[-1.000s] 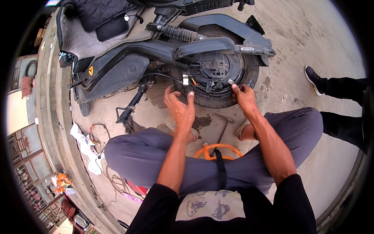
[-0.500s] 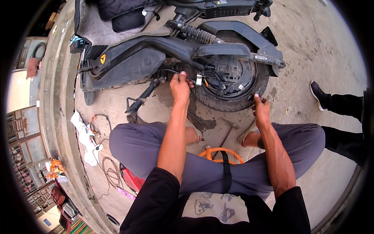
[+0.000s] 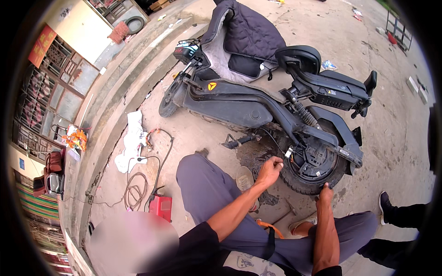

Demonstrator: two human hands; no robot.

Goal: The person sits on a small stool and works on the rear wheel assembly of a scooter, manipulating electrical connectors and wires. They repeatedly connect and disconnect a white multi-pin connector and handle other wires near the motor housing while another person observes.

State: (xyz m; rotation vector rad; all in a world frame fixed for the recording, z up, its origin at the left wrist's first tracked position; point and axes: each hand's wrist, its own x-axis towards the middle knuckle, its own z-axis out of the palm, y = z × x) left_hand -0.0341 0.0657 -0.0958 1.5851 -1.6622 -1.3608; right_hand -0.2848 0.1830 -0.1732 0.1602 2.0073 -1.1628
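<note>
I see my left hand [image 3: 269, 168] with fingers curled together at the rear tyre [image 3: 301, 184] of the toppled black scooter [image 3: 258, 108]; my right hand [image 3: 325, 193] presses its lower tread, grip unclear.

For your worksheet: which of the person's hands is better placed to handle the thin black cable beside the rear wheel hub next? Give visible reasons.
Probably the left hand: it sits beside the thin black cable by the hub. The right hand rests lower, on the rear tyre, farther from it.
</note>
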